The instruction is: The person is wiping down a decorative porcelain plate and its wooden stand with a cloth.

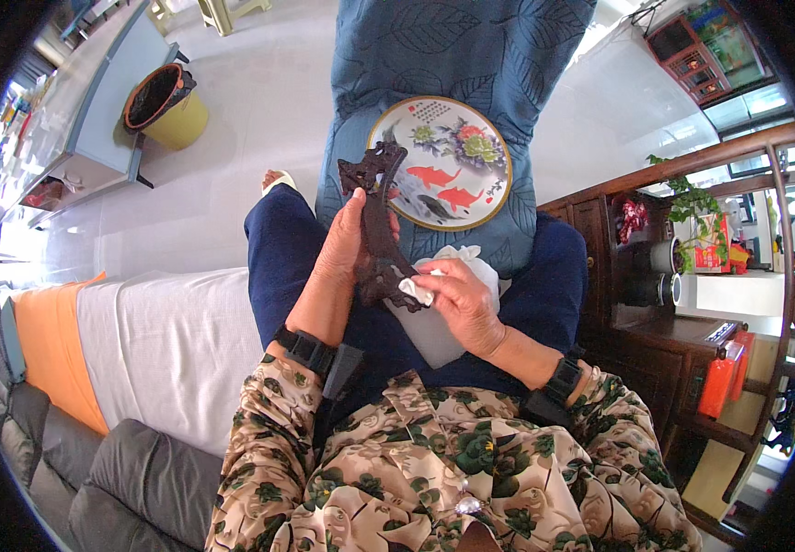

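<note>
A dark carved stand [378, 231], curved and with openwork at its ends, is gripped around its middle by my left hand [346, 238]. My right hand [463, 303] pinches a white cloth or tissue [416, 291] against the stand's lower end. More of the white material [479, 268] bunches behind the right hand. Beyond the stand lies a round plate [449, 165] with a gold rim, painted with red fish and flowers. It rests on a blue leaf-patterned cloth [432, 48], and the stand's upper end overlaps its left edge. A grey sheet-like piece [432, 338] lies across my lap.
To the left is a sofa with a white cover [170, 345] and an orange cloth [52, 352]. A yellow bin [176, 124] with a black liner stands by a low cabinet [104, 117]. A dark wooden shelf unit [659, 359] with a potted plant [694, 214] is at right.
</note>
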Motion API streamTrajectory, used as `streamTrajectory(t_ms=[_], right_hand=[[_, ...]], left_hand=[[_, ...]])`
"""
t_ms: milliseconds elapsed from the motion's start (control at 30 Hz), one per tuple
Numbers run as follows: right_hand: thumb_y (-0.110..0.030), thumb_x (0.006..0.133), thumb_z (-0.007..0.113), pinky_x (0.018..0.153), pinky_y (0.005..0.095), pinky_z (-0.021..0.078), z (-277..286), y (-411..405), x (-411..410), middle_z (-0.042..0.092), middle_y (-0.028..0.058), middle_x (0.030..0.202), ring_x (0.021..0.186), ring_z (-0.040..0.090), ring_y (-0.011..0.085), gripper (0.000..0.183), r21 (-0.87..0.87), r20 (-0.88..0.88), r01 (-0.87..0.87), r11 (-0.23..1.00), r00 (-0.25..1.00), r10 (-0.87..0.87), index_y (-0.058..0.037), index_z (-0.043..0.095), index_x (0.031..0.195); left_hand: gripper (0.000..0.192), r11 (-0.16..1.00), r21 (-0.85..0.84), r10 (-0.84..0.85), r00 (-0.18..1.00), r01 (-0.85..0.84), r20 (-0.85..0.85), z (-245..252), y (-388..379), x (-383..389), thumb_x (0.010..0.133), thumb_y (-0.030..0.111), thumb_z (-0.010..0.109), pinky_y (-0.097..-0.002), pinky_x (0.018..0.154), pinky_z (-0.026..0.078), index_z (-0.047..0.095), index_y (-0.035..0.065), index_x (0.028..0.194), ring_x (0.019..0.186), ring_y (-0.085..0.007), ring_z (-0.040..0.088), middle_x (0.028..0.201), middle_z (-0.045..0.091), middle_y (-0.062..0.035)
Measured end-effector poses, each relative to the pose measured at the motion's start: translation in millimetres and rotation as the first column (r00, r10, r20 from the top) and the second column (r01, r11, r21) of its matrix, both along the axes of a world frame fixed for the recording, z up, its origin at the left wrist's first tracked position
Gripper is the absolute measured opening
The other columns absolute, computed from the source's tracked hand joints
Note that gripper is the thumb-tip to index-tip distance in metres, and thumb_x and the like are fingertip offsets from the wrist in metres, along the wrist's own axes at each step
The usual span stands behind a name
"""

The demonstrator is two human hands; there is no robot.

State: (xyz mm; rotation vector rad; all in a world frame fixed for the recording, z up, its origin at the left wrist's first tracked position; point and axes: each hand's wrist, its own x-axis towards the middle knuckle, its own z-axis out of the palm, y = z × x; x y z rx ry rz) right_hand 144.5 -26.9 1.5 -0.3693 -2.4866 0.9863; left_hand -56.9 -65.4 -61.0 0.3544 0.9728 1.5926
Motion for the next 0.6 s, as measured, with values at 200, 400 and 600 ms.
streamTrajectory(t_ms=[200,400,600], right_hand=[[-0.011,0.076,0.068,0.08,0.031,0.0462,-9.4,-3.1,-2.2,0.061,0.008,0.096,0.088,0.058,0.0184,0.034,-0.607,0.234,0.222,0.763,0.968,-0.095,-0.0019,0.058,0.107],[-0.017,0.074,0.07,0.071,0.0264,0.0479,2.8,-4.8,-8.3,0.061,0.0064,0.087,0.081,0.058,0.0125,0.034,-0.806,0.212,0.199,0.557,0.976,-0.041,-0.0005,0.058,0.102],[-0.01,0.074,0.066,0.065,0.0264,0.0484,0.9,-0.3,-8.0,0.06,0.0044,0.08,0.07,0.057,0.0116,0.027,-0.855,0.319,0.254,0.453,0.945,0.072,-0.0002,0.057,0.098]], left_hand=[[0.059,0.997,0.065,-0.034,0.997,0.038,-0.062,-1.7,-2.0,-3.6,0.092,0.053,0.036,-0.0273,0.061,0.048,0.054,0.0002,0.111,0.065,-0.0158,0.059,0.073,0.061,-0.0075],[0.05,0.998,0.054,-0.021,0.997,0.025,-0.074,12.7,-4.3,-4.4,0.094,0.047,0.037,-0.0295,0.064,0.049,0.054,0.0005,0.102,0.069,-0.0199,0.061,0.08,0.063,-0.0134],[0.047,0.991,0.127,-0.053,0.984,0.031,0.171,15.0,-4.8,-2.2,0.095,0.042,0.04,-0.0322,0.071,0.051,0.054,-0.0027,0.1,0.075,-0.0223,0.062,0.087,0.063,-0.0171]])
